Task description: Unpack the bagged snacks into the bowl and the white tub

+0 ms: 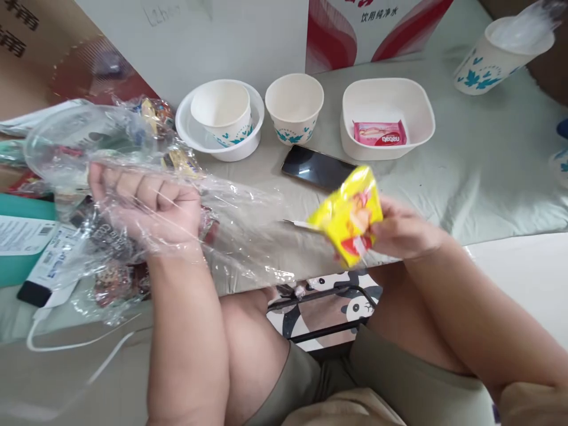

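Note:
In the head view, my right hand pinches a small shiny yellow snack packet with a red patch, held over the front of the covered surface. A thin pale utensil-like tip shows beside the packet; its other end is hidden. To the left, clear film of a large plastic bag stretches over my left hand, whose fingers are curled closed on it. Wrapped snacks lie around and under that hand, partly seen through the film. Just beyond the packet lies a black phone.
A white bowl holds a paper cup; another paper cup stands beside it. A rectangular white tub contains a pink wafer packet. A plastic-stuffed cup tilts at far right. Boxes stand behind. A white cable hangs left.

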The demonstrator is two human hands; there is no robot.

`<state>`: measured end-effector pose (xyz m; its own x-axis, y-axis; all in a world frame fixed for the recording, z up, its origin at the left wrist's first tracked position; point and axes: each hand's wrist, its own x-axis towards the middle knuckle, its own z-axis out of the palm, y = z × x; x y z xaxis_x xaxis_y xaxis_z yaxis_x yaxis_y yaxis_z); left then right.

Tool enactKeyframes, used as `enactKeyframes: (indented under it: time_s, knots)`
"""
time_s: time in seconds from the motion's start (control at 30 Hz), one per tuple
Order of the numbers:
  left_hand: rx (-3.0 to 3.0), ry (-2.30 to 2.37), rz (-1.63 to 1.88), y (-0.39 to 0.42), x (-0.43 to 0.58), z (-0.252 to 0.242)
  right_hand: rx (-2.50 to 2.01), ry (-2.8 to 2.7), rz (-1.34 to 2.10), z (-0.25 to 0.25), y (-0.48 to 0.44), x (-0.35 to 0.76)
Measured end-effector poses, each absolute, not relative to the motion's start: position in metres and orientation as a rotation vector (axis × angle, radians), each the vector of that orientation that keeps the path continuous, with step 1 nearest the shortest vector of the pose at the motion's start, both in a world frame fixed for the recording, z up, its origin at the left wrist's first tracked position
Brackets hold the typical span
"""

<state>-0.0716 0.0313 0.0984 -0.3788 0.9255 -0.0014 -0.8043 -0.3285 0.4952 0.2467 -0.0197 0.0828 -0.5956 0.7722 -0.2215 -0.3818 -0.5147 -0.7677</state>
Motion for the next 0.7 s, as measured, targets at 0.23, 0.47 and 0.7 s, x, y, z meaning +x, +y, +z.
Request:
enactKeyframes:
  time_s: [0.23,0.47,0.7]
  knots:
    - [0.361,0.418,1.752,0.032,-0.055,0.105,-1.419,-1.350,0.592,0.106,0.058,0.308]
    - [0.586,0.514,1.655,0.038,-0.045,0.102,-1.519,-1.820,0.347,0.095,0.105,0.349]
    - [0.520,0.653,1.355,0.044,-0.034,0.100,-1.081,-1.723,1.182,0.105,-0.010,0.227]
